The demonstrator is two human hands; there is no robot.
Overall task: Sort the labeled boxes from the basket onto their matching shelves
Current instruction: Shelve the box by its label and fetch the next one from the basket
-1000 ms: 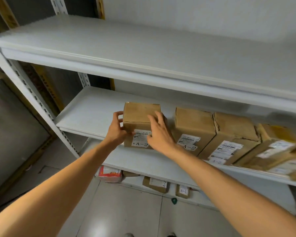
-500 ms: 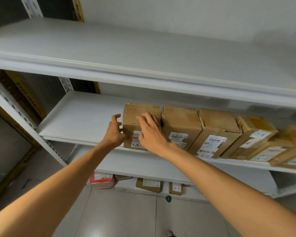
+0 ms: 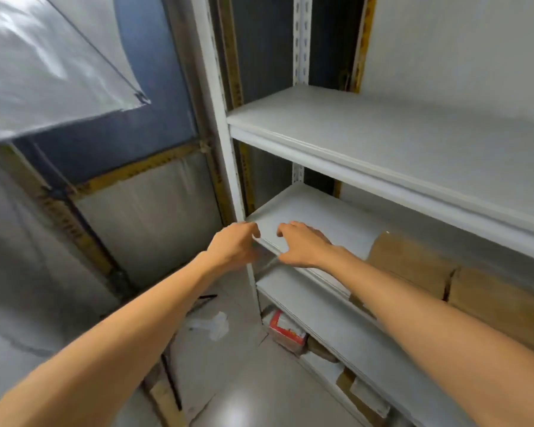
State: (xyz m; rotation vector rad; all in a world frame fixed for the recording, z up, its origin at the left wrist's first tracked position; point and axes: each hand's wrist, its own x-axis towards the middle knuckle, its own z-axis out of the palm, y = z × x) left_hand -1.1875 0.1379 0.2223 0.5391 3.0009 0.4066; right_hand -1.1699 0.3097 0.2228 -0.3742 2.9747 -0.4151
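Observation:
A row of brown cardboard boxes [image 3: 410,260] stands on the middle white shelf [image 3: 309,217], partly hidden behind my right forearm. My left hand [image 3: 233,246] hovers at the shelf's left front corner, fingers loosely curled, holding nothing. My right hand [image 3: 304,245] is just right of it over the shelf's front edge, fingers relaxed and empty. Both hands are well left of the boxes. No basket is in view.
An upper white shelf [image 3: 383,140] and a lower shelf [image 3: 321,318] frame the middle one. A red and white packet [image 3: 285,329] and more boxes [image 3: 361,396] lie on the bottom level. White paper scrap [image 3: 213,325] lies on the grey floor beside the rack's upright post [image 3: 225,167].
Both hands have let go of the A-2 box, now in the row, and drawn back left. The view has swung left, showing the wall and rack post.

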